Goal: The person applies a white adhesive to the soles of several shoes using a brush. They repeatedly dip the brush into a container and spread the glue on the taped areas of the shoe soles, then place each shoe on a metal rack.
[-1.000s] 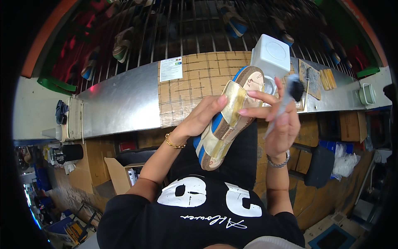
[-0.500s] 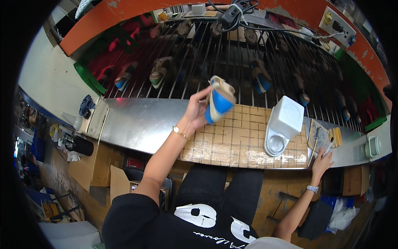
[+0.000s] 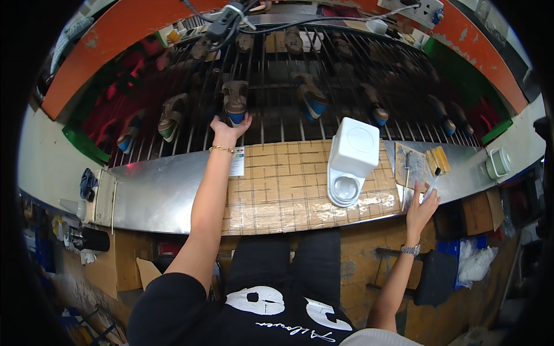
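Note:
My left hand (image 3: pixel 228 130) reaches to the near edge of the dark rack of metal bars (image 3: pixel 277 130). Its thumb and fingers are spread at either side of the near end of a brown and blue shoe (image 3: pixel 235 104), which rests on the bars. The thumb looks apart from the shoe; finger contact is hard to make out. At the right, my right hand (image 3: pixel 422 206) is closed round a small brush (image 3: pixel 431 187) with a pale handle and dark tip. It is just above the metal ledge, beside a stained cardboard piece (image 3: pixel 412 164).
Several other shoes (image 3: pixel 311 101) lie on the bars. A white dispenser (image 3: pixel 353 153) stands on the taped cardboard sheet (image 3: pixel 277 196), and a printed card (image 3: pixel 237 162) lies by my left wrist. Yellow blocks (image 3: pixel 437 157) and a green-white container (image 3: pixel 497 163) sit right. Cables (image 3: pixel 228 23) hang at the back.
My left hand has carried the shoe forward and left, from above the cardboard onto the bars, and its fingers have spread. My right hand has lifted the brush slightly. The view has shifted.

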`<action>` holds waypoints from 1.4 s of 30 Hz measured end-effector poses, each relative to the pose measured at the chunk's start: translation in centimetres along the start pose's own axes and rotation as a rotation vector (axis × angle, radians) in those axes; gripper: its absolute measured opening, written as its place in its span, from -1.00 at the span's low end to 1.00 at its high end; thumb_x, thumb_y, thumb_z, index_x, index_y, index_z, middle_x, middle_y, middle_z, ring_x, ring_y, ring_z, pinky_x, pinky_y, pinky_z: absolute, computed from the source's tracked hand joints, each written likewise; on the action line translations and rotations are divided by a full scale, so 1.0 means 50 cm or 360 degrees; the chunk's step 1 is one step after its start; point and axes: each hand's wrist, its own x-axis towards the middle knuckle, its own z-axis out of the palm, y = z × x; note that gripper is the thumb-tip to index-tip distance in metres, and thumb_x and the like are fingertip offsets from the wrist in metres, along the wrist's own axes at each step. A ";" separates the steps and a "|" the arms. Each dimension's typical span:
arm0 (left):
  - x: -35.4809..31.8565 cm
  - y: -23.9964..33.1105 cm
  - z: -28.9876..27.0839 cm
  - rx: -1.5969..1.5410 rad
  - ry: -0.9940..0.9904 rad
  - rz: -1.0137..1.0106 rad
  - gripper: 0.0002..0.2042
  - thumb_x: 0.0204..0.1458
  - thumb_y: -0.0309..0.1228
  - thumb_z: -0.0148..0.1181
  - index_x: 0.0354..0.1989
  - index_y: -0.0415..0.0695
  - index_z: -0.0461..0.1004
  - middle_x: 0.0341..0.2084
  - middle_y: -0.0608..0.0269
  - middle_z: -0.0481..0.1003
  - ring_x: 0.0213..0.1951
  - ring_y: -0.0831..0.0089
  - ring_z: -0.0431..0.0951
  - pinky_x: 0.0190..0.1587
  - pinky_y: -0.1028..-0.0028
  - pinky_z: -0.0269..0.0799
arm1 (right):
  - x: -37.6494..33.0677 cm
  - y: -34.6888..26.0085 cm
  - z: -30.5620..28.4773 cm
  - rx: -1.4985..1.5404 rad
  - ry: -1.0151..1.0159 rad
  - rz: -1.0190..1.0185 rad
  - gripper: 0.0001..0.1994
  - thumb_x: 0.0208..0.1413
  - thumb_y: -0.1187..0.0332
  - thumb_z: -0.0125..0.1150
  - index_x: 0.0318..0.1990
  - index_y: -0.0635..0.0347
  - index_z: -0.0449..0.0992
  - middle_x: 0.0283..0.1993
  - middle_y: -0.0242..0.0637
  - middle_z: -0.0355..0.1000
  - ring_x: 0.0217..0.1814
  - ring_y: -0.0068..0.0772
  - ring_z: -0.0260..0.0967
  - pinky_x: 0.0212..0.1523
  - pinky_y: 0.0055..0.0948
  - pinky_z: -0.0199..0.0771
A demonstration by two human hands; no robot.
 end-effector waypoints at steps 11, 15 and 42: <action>-0.049 -0.427 0.172 0.2956 -0.1001 0.1357 0.04 -0.20 0.28 0.36 0.32 -0.35 0.27 0.23 -0.18 0.39 0.25 0.06 0.40 0.31 0.26 0.22 | -0.068 -0.213 -0.100 0.1135 -0.0497 0.0486 -0.62 0.42 0.26 -0.20 -0.02 0.29 0.57 -0.28 -0.14 0.51 -0.14 -0.39 0.44 0.13 -0.26 0.31; 0.187 -0.482 0.107 0.3766 -0.0304 0.2783 -0.02 -0.19 0.20 0.40 0.29 -0.31 0.29 0.25 -0.22 0.35 0.28 0.01 0.38 0.32 0.25 0.24 | -0.062 -0.229 -0.110 0.0868 -0.0243 -0.0234 -0.74 0.33 0.40 0.03 0.05 0.13 0.60 -0.29 -0.28 0.52 -0.22 -0.35 0.42 0.10 -0.20 0.28; -0.462 -0.176 -0.171 0.0434 -0.1262 -0.0361 0.11 -0.11 0.29 0.29 0.50 -0.10 -0.10 0.43 -0.20 0.02 0.36 -0.12 0.22 0.36 -0.13 0.21 | -0.060 -0.243 -0.078 0.0505 -0.0458 -0.0442 -0.85 0.06 0.38 0.40 -0.20 0.09 0.71 -0.32 -0.38 0.53 -0.26 -0.44 0.43 -0.19 -0.40 0.14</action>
